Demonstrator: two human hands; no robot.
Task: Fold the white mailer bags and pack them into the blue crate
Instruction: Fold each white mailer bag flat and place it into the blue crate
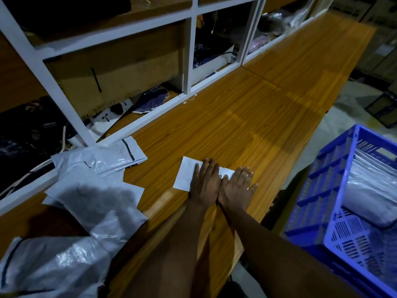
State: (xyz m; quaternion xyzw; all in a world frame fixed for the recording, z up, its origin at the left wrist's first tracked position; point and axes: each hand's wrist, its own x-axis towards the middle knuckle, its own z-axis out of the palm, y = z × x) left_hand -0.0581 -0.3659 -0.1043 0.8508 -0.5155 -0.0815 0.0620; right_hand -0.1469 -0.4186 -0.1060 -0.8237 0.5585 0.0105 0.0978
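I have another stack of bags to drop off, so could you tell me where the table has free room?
The wooden tabletop beyond the folded bag is bare, bordered by the white shelf frame. The near-left corner is crowded with unfolded mailer bags; both hands press the folded bag.

We are pressing both palms flat on a folded white mailer bag (186,176) near the bench's (247,117) front edge, left hand (205,181) and right hand (237,186) touching. Unfolded mailer bags (94,190) are lying heaped at the bench's left end; folded bags (371,190) are sitting inside the blue crate (322,190) beyond its right edge.
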